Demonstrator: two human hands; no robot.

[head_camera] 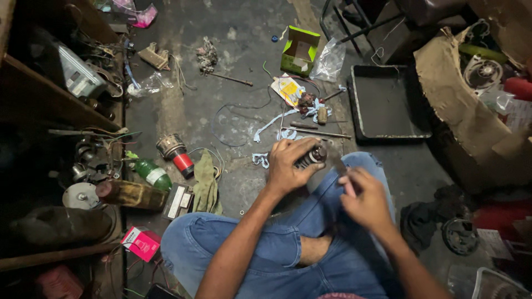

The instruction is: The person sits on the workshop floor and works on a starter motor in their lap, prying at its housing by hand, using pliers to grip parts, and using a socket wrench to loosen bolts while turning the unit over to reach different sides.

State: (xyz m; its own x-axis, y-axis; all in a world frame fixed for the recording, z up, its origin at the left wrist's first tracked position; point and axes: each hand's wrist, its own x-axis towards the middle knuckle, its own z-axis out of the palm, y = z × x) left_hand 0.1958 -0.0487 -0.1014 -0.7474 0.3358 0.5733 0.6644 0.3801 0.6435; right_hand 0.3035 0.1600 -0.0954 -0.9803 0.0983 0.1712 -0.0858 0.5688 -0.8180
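We sit cross-legged in blue jeans [277, 249], our left hand [288, 166] wrapped tight around a dark ribbed metal cylinder [311, 156] above our knee, our right hand [366, 199] pinching a thin flat blade [338, 163] against its end; we judge the blade could skid off the rounded metal toward our fingers. Farther off, a black tray [388, 102] and green carton [299, 50] lie on gritty concrete

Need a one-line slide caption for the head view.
Seated cross-legged on a cluttered workshop floor, left hand grips a small dark cylindrical part while right hand works a thin tool against it.
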